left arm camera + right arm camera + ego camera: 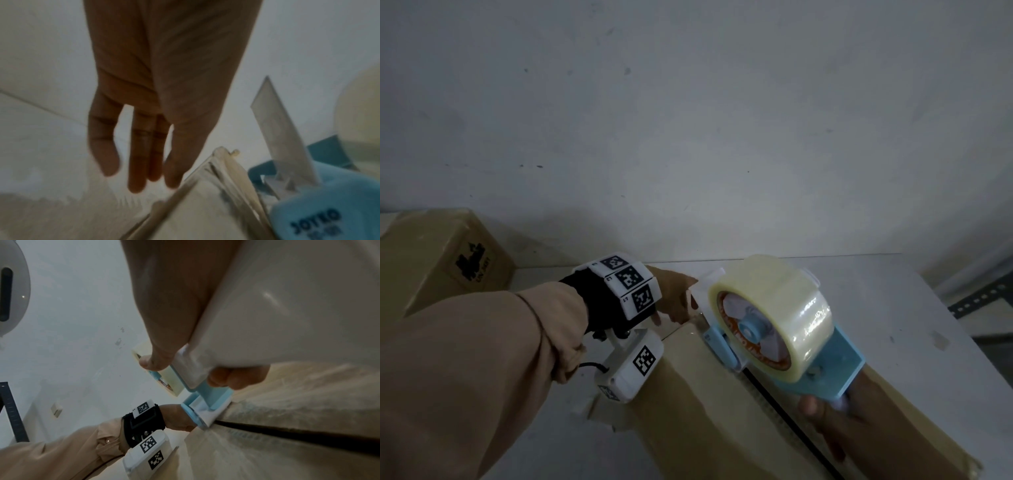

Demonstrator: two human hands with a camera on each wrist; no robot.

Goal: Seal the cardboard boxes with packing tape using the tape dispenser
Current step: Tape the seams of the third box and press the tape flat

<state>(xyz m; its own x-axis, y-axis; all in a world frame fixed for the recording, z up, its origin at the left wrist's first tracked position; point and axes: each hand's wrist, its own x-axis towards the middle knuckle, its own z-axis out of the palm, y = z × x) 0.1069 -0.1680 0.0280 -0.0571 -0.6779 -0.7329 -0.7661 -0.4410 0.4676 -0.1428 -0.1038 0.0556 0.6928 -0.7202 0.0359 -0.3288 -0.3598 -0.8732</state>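
At the box's [688,394] far end, our right hand [828,416] clasps the tape dispenser [774,329] handle — its nose meets the open seam, which runs back toward us. Our left hand [674,298], fingers straight and holding nothing, sits just beside that nose — nearer the tape's start.

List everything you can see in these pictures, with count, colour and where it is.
Cardboard box: one, brown, on the table under the dispenser, dark centre seam open.
Second cardboard box: one, brown, black print, far left.
Tape dispenser: one, light blue, nose at the box's far end.
Tape roll: one, clear yellowish, on the dispenser.
Table: one, white.
Wall: grey-white, behind.
Left hand: fingers straight, at the box's far edge.
Right hand: grips the dispenser handle.
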